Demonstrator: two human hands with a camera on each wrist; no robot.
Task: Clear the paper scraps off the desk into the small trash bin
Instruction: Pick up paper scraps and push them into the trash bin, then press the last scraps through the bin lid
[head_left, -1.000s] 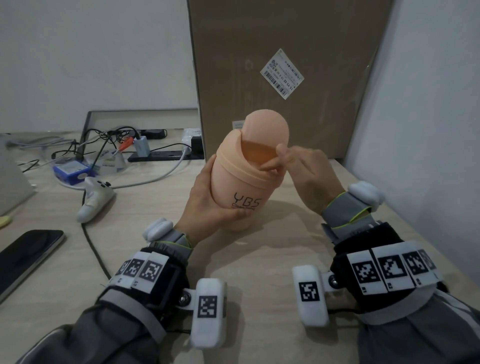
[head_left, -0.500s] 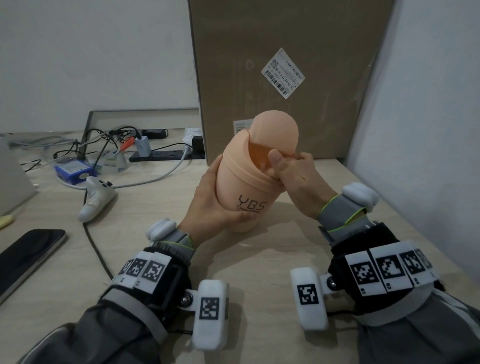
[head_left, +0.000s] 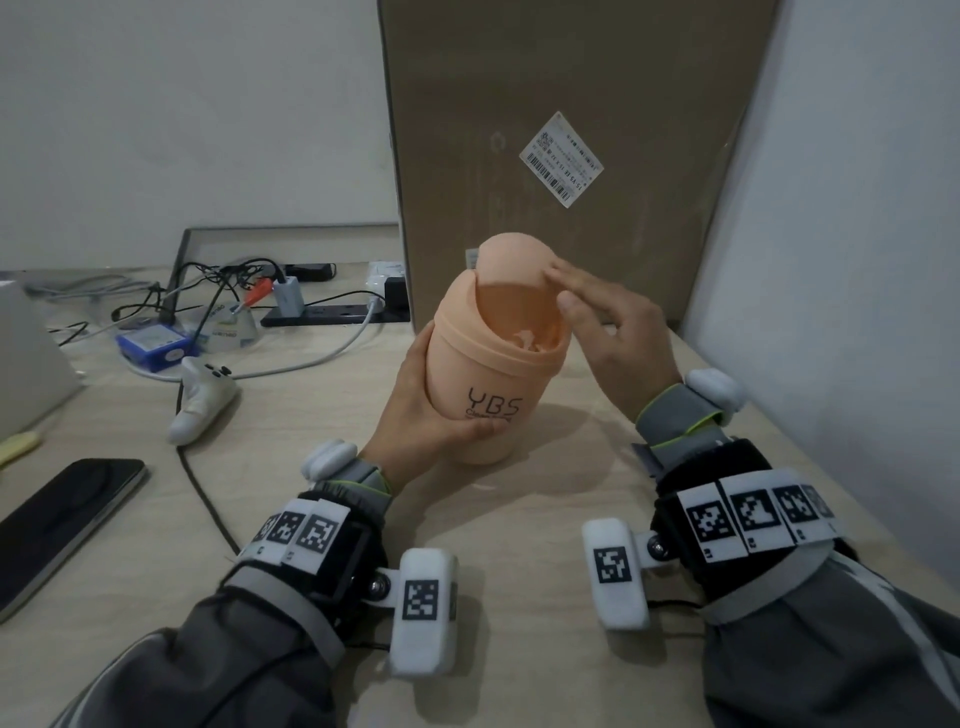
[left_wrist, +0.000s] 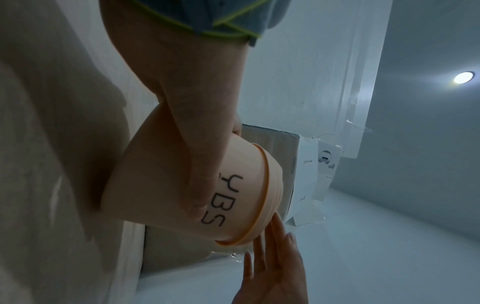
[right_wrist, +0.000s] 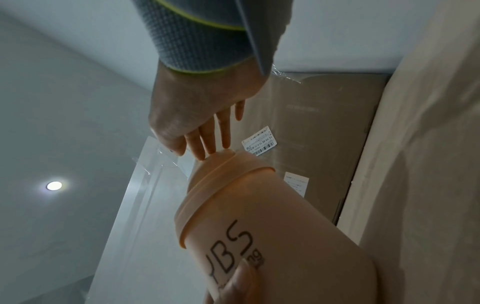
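Observation:
A small peach trash bin (head_left: 483, 384) marked "YBS" is tilted toward me above the desk (head_left: 519, 519). My left hand (head_left: 421, 410) grips its body from the left, thumb across the lettering (left_wrist: 197, 181). Its swing lid (head_left: 514, 260) is tipped back, so the mouth gapes and crumpled paper scraps (head_left: 524, 340) show inside. My right hand (head_left: 608, 332) hovers at the bin's upper right with fingers straight and nothing in them; its fingertips (right_wrist: 205, 152) lie against the lid's edge. In the right wrist view the bin (right_wrist: 259, 226) fills the lower half.
A tall cardboard box (head_left: 571, 130) stands right behind the bin, and a pale wall (head_left: 841, 260) closes the right side. To the left lie a white controller (head_left: 202, 400), a black phone (head_left: 57, 519), a blue box (head_left: 153, 345), a power strip (head_left: 332, 314) and tangled cables.
My right hand pushed a scrap through the bin's opening, then let go and drew back with straight fingers. The lid now sits tipped back. The left hand kept its grip.

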